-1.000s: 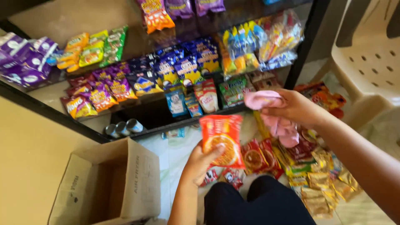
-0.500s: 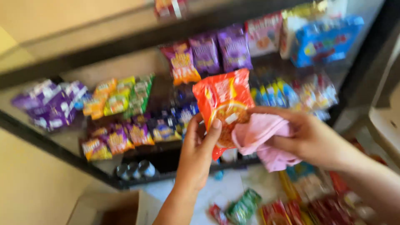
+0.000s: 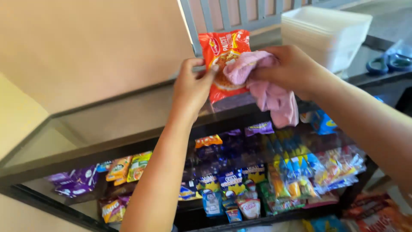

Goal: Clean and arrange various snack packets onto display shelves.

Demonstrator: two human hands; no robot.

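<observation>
My left hand (image 3: 192, 88) grips the light, crinkly noodle packet (image 3: 223, 60) by its edge above the glass counter (image 3: 107, 120) while my right hand (image 3: 292, 68) clenches the soft pink cloth (image 3: 270, 92) against it.

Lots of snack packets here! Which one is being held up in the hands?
The orange-red plastic noodle packet, pinched by the left hand above the glass counter while the right hand presses a pink cloth on it; the rest lie on shelves.
</observation>
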